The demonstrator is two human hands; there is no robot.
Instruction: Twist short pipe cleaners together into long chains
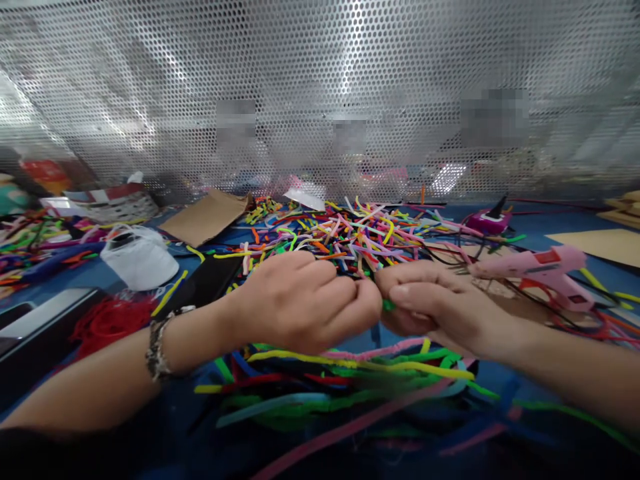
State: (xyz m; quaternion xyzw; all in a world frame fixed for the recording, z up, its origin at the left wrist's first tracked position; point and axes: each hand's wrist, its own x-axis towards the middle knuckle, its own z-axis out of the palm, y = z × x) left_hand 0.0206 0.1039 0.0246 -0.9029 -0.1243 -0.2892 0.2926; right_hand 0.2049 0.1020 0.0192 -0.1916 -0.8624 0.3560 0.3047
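Observation:
My left hand [310,300] is closed in a fist, its knuckles up and its fingertips hidden. It meets my right hand [440,300] at the middle of the view. The fingers of my right hand pinch a small piece of green pipe cleaner [388,305], most of which is covered. Whether the left fingers grip the same piece is hidden. Below the hands lie long pipe cleaners in several colours, among them a yellow pipe cleaner [360,363]. Behind them spreads a heap of short cut pipe cleaners [345,233].
A pink glue gun [550,270] lies at right with its cord. Brown cardboard [205,217] and a white mask-like item [140,257] are at left, near red strands [113,327] and a dark flat device [50,333]. A perforated metal panel [310,80] stands behind.

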